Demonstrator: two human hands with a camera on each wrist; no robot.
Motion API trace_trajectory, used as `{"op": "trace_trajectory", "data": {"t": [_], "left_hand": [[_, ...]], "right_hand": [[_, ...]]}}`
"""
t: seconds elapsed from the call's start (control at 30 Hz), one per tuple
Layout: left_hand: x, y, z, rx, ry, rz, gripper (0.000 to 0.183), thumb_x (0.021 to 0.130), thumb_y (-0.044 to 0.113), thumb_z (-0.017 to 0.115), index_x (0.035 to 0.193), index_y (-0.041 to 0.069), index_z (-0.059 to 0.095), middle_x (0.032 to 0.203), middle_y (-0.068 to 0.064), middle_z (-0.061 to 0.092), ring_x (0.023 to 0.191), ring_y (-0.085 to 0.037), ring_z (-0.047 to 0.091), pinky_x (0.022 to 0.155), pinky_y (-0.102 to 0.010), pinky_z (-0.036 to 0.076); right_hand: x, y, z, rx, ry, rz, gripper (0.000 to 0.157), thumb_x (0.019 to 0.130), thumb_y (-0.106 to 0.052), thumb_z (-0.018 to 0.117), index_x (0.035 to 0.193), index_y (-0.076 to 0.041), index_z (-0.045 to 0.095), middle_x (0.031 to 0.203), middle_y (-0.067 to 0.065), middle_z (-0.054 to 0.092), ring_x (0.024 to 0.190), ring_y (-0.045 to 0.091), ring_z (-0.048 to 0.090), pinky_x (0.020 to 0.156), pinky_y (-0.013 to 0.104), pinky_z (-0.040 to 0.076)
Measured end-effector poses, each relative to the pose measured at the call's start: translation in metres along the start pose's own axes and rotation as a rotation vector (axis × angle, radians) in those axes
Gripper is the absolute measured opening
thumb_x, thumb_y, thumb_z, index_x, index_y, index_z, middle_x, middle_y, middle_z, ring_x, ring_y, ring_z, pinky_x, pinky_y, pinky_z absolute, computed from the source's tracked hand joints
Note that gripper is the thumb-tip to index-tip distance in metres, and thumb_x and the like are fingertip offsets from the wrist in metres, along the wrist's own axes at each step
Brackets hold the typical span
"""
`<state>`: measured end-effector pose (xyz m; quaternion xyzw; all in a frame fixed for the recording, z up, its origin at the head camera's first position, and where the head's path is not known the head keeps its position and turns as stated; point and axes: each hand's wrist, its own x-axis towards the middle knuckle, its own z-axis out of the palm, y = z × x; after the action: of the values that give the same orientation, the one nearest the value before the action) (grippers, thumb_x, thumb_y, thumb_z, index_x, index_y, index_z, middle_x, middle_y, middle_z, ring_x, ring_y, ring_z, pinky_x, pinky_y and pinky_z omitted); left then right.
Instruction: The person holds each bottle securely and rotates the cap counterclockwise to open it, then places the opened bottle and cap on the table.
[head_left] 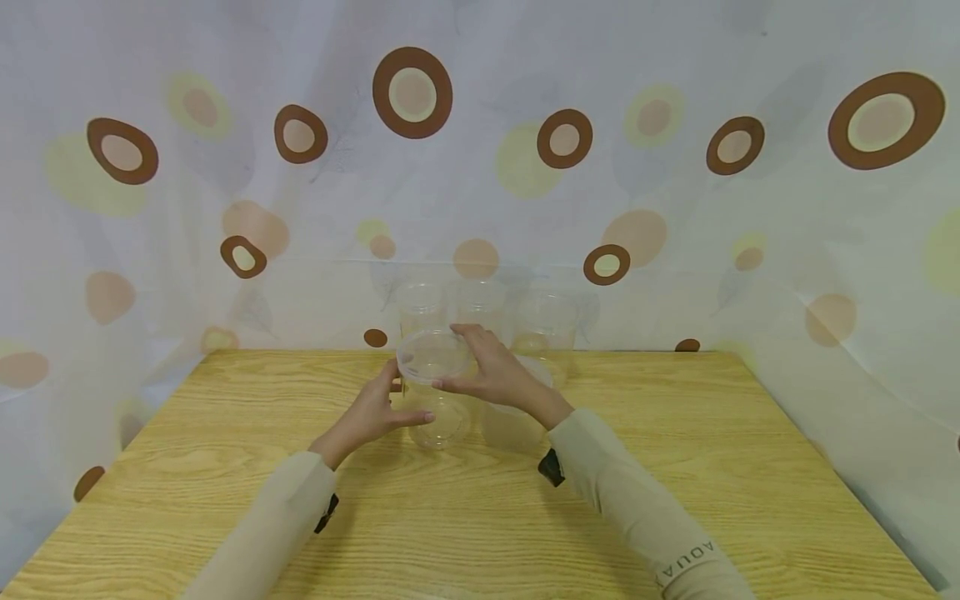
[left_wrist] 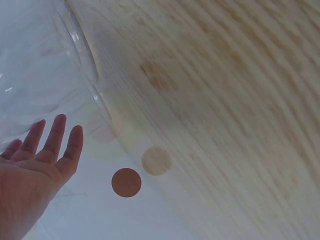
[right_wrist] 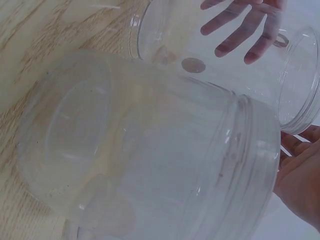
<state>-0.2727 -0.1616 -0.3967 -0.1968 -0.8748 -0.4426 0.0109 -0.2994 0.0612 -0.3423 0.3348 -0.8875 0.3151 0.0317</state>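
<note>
1. Standing tall, a clear, round plastic jar (head_left: 442,407) is gripped at its rim by the right hand (head_left: 501,375), from the right.
2. The left hand (head_left: 367,410) is spread just left of it.
3. More clear jars (head_left: 546,321) are set behind; room is found in front, on the yellow wooden table (head_left: 450,533).

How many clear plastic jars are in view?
5 visible: back-left jar, back-middle jar, back-right jar, front-left jar between left hand and right hand, front-right jar partly behind right hand. More may be hidden.
</note>
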Motion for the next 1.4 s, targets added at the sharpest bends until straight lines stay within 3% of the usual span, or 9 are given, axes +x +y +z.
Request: {"op": "trace_trajectory", "data": {"t": [0.5,1.03,1.4], "left_hand": [[-0.001,0.003,-0.002,0.003,0.005,0.025,0.097,0.071,0.037,0.077,0.145,0.019,0.017,0.135,-0.015,0.041,0.117,-0.043,0.048,0.092,-0.057,0.041],[-0.013,0.018,-0.012,-0.035,0.004,0.087,0.096,0.072,0.031,0.077,0.145,0.020,0.016,0.134,-0.014,0.041,0.116,-0.041,0.049,0.093,-0.053,0.042],[-0.017,0.020,-0.014,-0.066,-0.027,0.139,0.093,0.073,0.023,0.078,0.144,0.017,0.019,0.139,-0.014,0.038,0.116,-0.040,0.049,0.091,-0.052,0.044]], "right_hand": [[-0.003,-0.005,-0.003,0.019,0.028,-0.001,0.088,0.077,-0.049,0.068,0.143,-0.008,0.026,0.144,0.011,0.033,0.128,0.030,0.037,0.100,0.052,0.036],[-0.011,-0.028,-0.017,0.083,0.054,0.026,0.092,0.071,-0.046,0.075,0.141,-0.009,0.030,0.142,0.009,0.034,0.130,0.028,0.032,0.102,0.053,0.032],[-0.013,-0.032,-0.023,0.164,-0.004,0.057,0.094,0.067,-0.042,0.078,0.141,-0.008,0.030,0.142,0.009,0.033,0.129,0.028,0.033,0.103,0.052,0.032]]}}
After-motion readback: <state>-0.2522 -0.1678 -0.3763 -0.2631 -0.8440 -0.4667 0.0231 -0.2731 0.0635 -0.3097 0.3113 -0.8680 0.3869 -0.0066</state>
